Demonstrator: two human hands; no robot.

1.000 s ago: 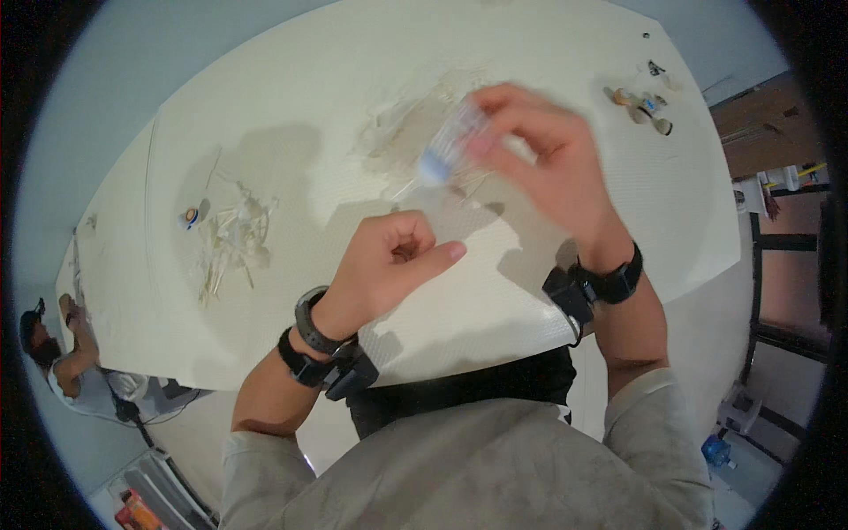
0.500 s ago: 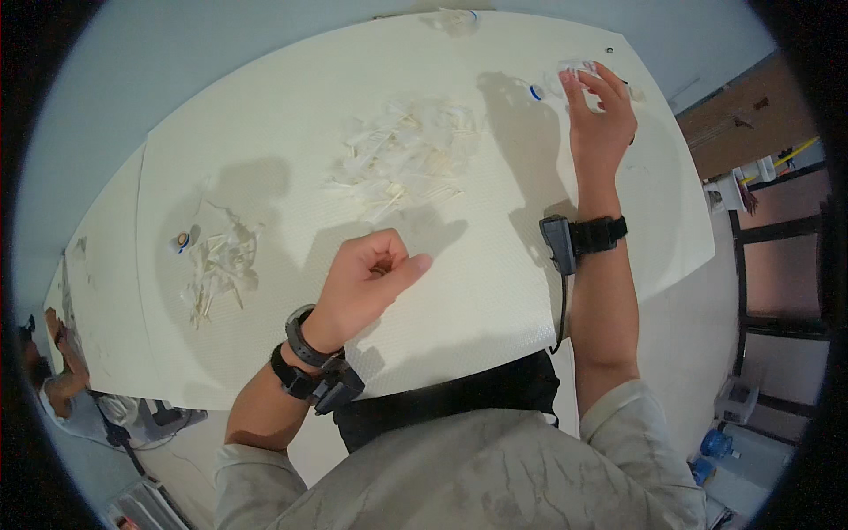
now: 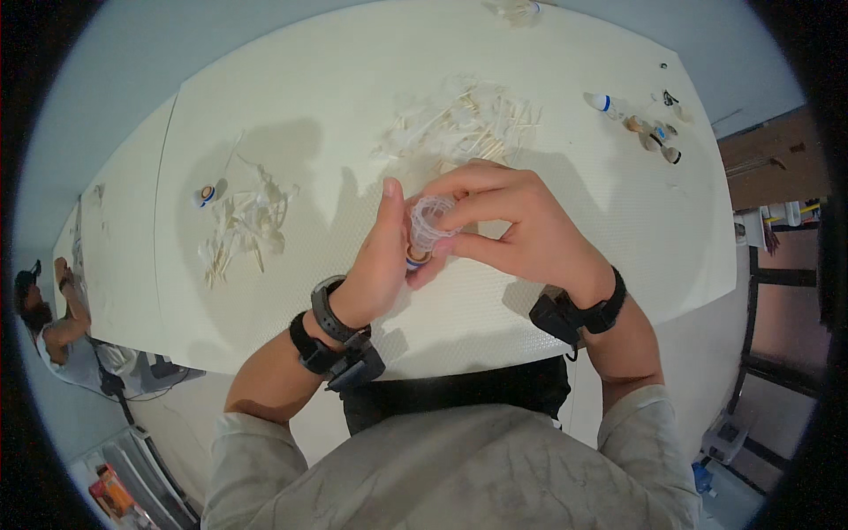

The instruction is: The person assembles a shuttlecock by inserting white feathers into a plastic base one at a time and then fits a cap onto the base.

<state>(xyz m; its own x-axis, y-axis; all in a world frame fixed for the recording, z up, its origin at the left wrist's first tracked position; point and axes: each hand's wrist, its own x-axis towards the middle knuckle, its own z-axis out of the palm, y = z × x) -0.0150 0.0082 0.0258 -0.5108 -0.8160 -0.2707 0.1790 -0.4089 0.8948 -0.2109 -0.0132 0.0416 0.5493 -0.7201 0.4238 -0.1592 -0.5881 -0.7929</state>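
My right hand (image 3: 530, 221) pinches a translucent white plastic shuttlecock skirt (image 3: 429, 218) with ringed ribs. My left hand (image 3: 375, 269) is curled around a small shuttlecock cork (image 3: 416, 256) with a blue band, its thumb raised. The skirt sits right above the cork, between both hands; whether the two are joined I cannot tell. Just beyond my hands lies a pile of loose white feathers (image 3: 468, 119). A smaller feather pile (image 3: 247, 225) is to the left, with another blue-banded cork (image 3: 205, 195) beside it.
At the far right of the white table (image 3: 336, 97) lie a blue-banded white shuttlecock base (image 3: 600, 102) and several small loose parts (image 3: 654, 137). Another shuttlecock (image 3: 519, 11) rests at the far edge. A person (image 3: 62, 318) is at the table's left end.
My right hand has come back from the far right of the table with the plastic skirt and met my left hand. The left fist has turned, exposing the cork.
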